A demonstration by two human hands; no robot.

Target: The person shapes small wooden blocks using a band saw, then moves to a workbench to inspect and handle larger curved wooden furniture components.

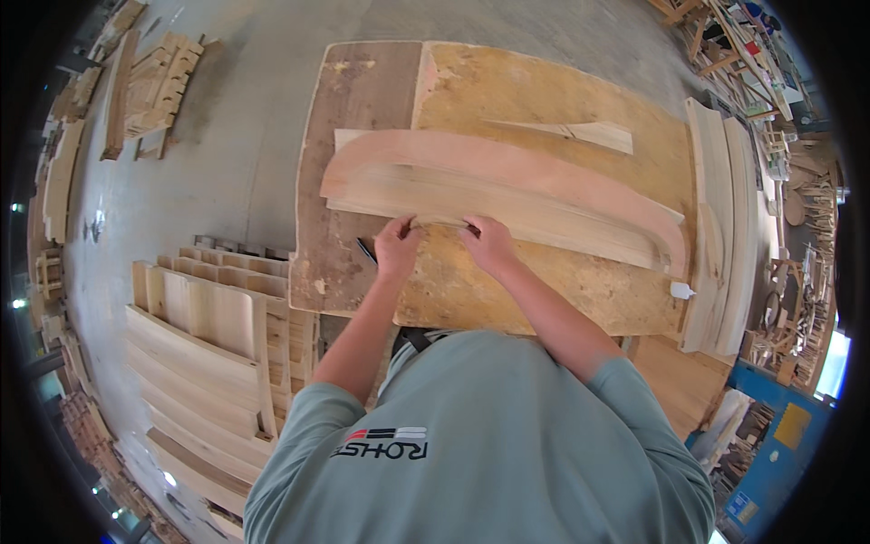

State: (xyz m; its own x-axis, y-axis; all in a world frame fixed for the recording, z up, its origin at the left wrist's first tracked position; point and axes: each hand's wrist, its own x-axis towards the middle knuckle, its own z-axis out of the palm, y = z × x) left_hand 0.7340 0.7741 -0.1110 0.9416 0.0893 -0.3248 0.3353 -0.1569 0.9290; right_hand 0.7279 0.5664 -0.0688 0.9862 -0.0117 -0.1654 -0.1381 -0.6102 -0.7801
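Observation:
A long pale wooden board [471, 201] lies across the worktable [535, 290]. On top of it rests a pinkish curved template [507, 156], arched with both ends bending toward me. My left hand [397, 247] is at the near edge of the board, fingers and thumb pinched together. A short way to its right, my right hand [488, 243] has its fingers closed in the same manner at that edge. Something thin and pale seems to run between the fingertips, but I cannot tell it from the board's edge. A dark pen [366, 251] lies left of my left hand.
Beyond the template lies a tapered wood offcut [589, 135]. A small white bottle [681, 290] is at the table's right end, beside long upright boards [711, 236]. Stacked wooden panels [199, 317] stand at the lower left. A blue metal frame [770, 453] is at the lower right.

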